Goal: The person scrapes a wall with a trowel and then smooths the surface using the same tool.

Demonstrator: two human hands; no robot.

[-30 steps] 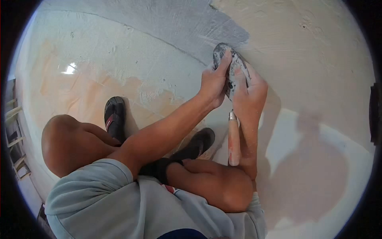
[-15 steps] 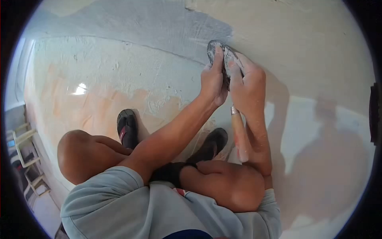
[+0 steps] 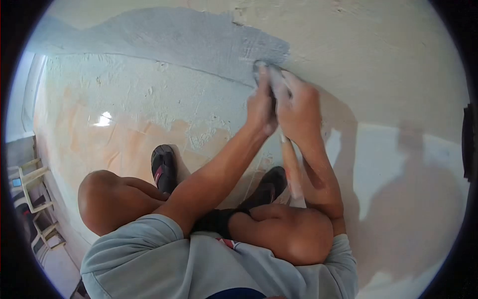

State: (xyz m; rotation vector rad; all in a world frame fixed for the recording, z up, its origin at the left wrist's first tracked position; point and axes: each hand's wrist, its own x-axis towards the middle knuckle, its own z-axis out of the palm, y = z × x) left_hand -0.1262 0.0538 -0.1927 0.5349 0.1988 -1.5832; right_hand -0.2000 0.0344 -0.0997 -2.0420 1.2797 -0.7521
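Observation:
A dark, dust-smeared flat pad point(image 3: 259, 73) is held between my two hands, near the edge of a grey patch. My left hand point(image 3: 261, 105) is closed on its left side, thumb on top. My right hand point(image 3: 298, 107) grips its right side, blurred by motion. Below my right hand hangs a wooden handle point(image 3: 292, 162) with a pale end; the hand hides its upper end, and how it is held cannot be made out.
The grey patch point(image 3: 174, 37) crosses the pale surface above a dark line. Orange smears point(image 3: 119, 142) lie at the left. Two dark shoes point(image 3: 164, 167) are below my arms. Pale frames point(image 3: 36, 187) stand at the far left. Shadows fall at the right.
Both hands have moved slightly left and down with the pad. The wooden handle has shifted left and tilted a little. The view has shifted slightly.

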